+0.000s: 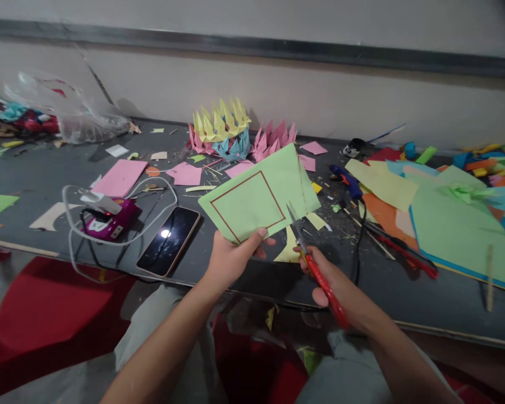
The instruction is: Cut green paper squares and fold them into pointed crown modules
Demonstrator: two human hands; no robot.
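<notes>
Plainly, the scissors meet the green sheet beside the square's right corner

The left hand has its fingers closed on the sheet's lower edge, thumb on top and other fingertips showing beneath, so the paper appears to be held up over the front of the bench. The sheet's long axis runs from lower left to upper right. Most of its left and middle part carries a drawn square in dark red line, and the thumb tip lies close to that square's lower side.

The right hand has its fingers wrapped around the red-handled scissors, just right of the sheet and below it. Their long axis leans up and to the left, crosswise to the sheet's. In this view the blades look narrow, and their tip overlaps the paper just right of the square's right corner. Whether the steel touches the paper, or lies over or under it, I cannot tell. Judged from here, that short gap between tip and corner is what matters, and the right hand is the nearer one to it.
</notes>
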